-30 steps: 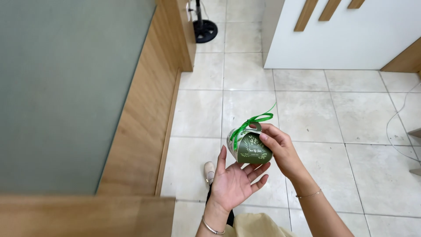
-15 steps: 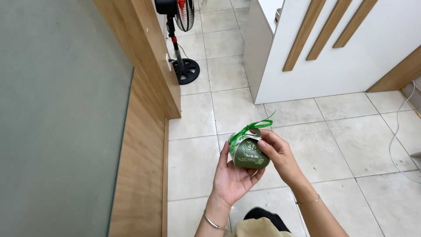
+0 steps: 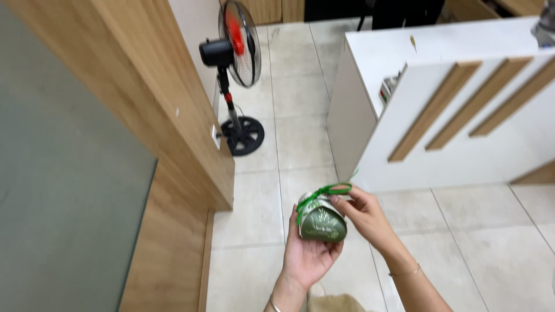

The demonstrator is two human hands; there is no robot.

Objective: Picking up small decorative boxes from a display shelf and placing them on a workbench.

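Head view, looking down: the small rounded dark-green package with a pale leaf pattern (image 3: 322, 223) sits in the upturned palm of the left hand (image 3: 309, 254), whose fingers curl up around its underside and near face in a loose cradling grasp, so the package rests directly above the palm and in contact with it. The package's broad face is turned toward the camera; its long axis runs roughly left to right across the palm, though the rounded form makes this hard to fix exactly. A thin bright-green ribbon (image 3: 324, 192) crosses the top of the package and rises into a loop on its upper right side. The right hand (image 3: 361, 216) comes in from the right, just beside the package, with thumb and forefinger pinched closed on that ribbon loop; its other fingers lie relaxed and touch the package's right flank or come very near it, which of the two cannot be told. So the ribbon lies up and to the left of the right hand's knuckles, and the right hand is the one nearer the ribbon, the left the one bearing the weight. Around them: pale square floor tiles (image 3: 300, 115), a black pedestal fan with red blades (image 3: 237, 52) standing well apart up the floor, a light-wood wall panel (image 3: 162, 115) at left, and a white cabinet with slanted wooden strips (image 3: 462, 104) at right.
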